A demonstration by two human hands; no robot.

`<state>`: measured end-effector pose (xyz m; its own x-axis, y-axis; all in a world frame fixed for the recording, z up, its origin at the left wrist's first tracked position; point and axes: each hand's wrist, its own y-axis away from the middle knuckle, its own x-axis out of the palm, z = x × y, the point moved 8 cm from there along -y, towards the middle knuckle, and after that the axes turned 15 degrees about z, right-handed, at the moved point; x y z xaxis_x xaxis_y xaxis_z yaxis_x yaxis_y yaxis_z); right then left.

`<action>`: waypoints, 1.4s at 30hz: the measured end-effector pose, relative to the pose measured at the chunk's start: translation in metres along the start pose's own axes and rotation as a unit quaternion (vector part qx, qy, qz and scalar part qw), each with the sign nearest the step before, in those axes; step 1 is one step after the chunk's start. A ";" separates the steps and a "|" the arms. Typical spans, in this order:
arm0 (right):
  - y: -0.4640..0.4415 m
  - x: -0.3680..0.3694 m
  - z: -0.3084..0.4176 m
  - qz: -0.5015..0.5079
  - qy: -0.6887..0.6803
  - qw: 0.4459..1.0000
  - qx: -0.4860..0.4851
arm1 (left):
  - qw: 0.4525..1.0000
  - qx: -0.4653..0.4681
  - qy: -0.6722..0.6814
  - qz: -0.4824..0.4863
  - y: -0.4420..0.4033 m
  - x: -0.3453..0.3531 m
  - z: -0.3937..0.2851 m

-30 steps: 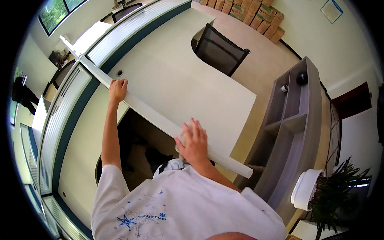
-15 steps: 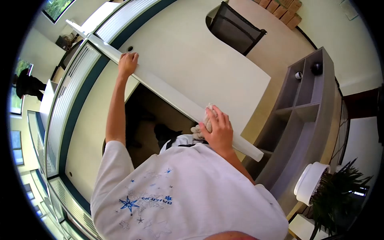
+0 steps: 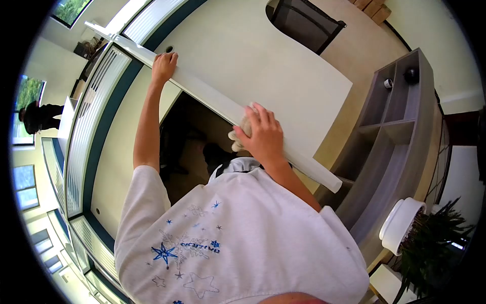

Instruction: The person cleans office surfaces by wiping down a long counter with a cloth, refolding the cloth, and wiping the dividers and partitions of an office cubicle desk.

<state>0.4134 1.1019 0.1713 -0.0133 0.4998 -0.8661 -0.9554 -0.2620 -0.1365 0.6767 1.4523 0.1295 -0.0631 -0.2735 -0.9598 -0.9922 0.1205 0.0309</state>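
A long white partition runs slantwise across the desk in front of me. My left hand has its fingers curled over the partition's top edge, near a round cable hole in the desktop. Farther along, my right hand presses a crumpled beige cloth against the same top edge. Part of the cloth is hidden under the palm and fingers, and its loose end hangs over the near side.
Beyond the partition lies a white desktop with a black mesh chair behind it. A grey shelf unit stands at the right, near a potted plant. Another person is at far left.
My right hand and the cloth have slid up and left along the partition, closer to my left hand. My left hand keeps its hold. The view has shifted slightly.
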 end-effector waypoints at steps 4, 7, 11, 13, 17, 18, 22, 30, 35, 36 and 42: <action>0.038 -0.014 -0.027 0.017 0.021 0.999 0.027 | 1.000 0.009 0.019 -0.002 0.005 -0.007 -0.008; 0.040 -0.018 -0.025 0.032 0.053 0.997 0.040 | 1.000 -0.007 0.014 -0.003 0.000 0.000 0.000; -0.002 0.006 -0.009 0.050 0.089 0.994 0.042 | 0.999 -0.018 0.028 0.025 -0.005 0.001 0.004; -0.031 0.021 0.007 0.060 0.091 0.994 0.030 | 0.999 -0.017 0.033 0.014 -0.002 0.003 0.006; -0.067 0.038 0.026 0.078 0.079 0.993 0.027 | 1.000 -0.016 0.002 -0.007 -0.004 0.002 0.008; -0.067 0.040 0.027 0.081 0.073 0.994 0.031 | 1.000 -0.015 0.000 -0.007 -0.007 0.002 0.010; -0.035 0.020 0.002 0.034 -0.015 0.999 0.013 | 1.000 -0.013 -0.009 0.026 -0.004 0.002 0.001; 0.028 -0.019 -0.034 0.061 0.011 0.994 0.090 | 0.999 -0.015 0.028 -0.012 0.000 0.002 0.006; -0.026 0.013 -0.005 0.096 0.066 0.991 0.062 | 0.997 -0.023 0.067 0.007 -0.003 0.003 0.011; -0.040 0.021 0.002 0.116 0.068 0.989 0.055 | 0.998 -0.017 0.056 -0.002 -0.003 0.003 0.009; -0.089 0.052 0.029 0.099 0.064 0.992 0.039 | 1.000 0.011 -0.012 0.017 -0.003 0.000 -0.002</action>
<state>0.4891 1.1751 0.1522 -0.1710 0.3341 -0.9269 -0.9574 -0.2784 0.0763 0.6794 1.4498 0.1295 -0.0933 -0.2460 -0.9648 -0.9871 0.1497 0.0573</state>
